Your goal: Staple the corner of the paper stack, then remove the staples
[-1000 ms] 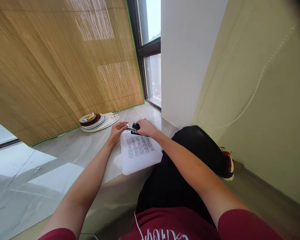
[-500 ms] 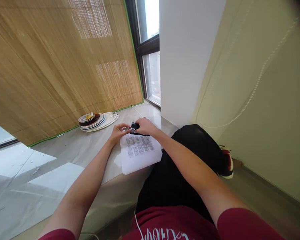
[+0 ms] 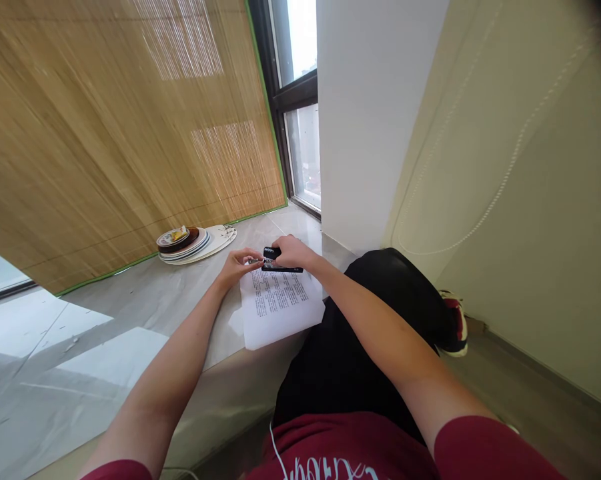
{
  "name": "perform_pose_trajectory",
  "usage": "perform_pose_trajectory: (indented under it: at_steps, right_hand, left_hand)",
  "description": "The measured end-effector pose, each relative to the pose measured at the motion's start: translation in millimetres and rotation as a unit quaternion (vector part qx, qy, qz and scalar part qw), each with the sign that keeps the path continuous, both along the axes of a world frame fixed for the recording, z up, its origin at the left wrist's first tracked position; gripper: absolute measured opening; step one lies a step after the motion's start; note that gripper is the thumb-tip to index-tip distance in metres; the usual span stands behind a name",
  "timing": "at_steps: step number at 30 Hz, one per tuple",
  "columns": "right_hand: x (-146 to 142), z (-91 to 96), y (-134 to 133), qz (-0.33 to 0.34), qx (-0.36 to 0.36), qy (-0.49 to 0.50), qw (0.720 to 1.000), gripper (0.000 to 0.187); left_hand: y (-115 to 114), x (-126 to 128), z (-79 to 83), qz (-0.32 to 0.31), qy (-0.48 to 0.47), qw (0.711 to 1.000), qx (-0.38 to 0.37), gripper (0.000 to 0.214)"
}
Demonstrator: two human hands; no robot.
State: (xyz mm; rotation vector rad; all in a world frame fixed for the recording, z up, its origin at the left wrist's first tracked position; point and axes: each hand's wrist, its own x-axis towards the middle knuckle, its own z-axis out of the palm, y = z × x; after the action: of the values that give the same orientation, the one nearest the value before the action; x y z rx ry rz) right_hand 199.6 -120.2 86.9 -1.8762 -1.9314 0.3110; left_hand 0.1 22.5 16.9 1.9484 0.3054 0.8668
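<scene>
A black stapler (image 3: 285, 269) is in my right hand (image 3: 296, 253), its upper arm tilted up from the base and silvery metal showing between them. My left hand (image 3: 240, 265) pinches a small silvery piece (image 3: 253, 261) at the stapler's left end. Whether that piece is a strip of staples or part of the stapler, I cannot tell. Just below the stapler lies a white printed sheet (image 3: 283, 320), flat on the stone ledge, its near corners reaching the ledge's front edge. My right fingers partly hide the stapler.
A stack of plates (image 3: 185, 247) stands back left on the grey ledge (image 3: 145, 297), beside a bamboo blind (image 3: 130, 133). A window (image 3: 303, 147) and a white wall column (image 3: 370, 120) rise behind. My black-trousered leg (image 3: 380, 300) is close on the right.
The stapler has shifted slightly to the right and its base shows more. My left fingers have closed in a little towards its left end. The sheet and plates stay put.
</scene>
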Motion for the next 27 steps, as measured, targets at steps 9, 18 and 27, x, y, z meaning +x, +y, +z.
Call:
perform_pose_trajectory:
  at_steps: [9,18,27]
  right_hand:
    - [10.1,8.2,-4.1,-0.018,-0.034,0.024,0.999,0.026]
    - [23.1,7.3,-2.9,0.014,-0.039,0.059,0.997,0.034]
    - [-1.2,-8.8,9.2,0.118,0.029,0.057,0.991,0.031]
  left_hand:
    - [0.0,-0.4,2.5,0.012,0.019,0.999,0.040,0.026]
    - [-0.3,8.5,-5.8,-0.013,0.014,0.999,0.026,0.041]
    - [6.4,7.3,-6.5,0.001,0.011,0.999,0.030,0.060]
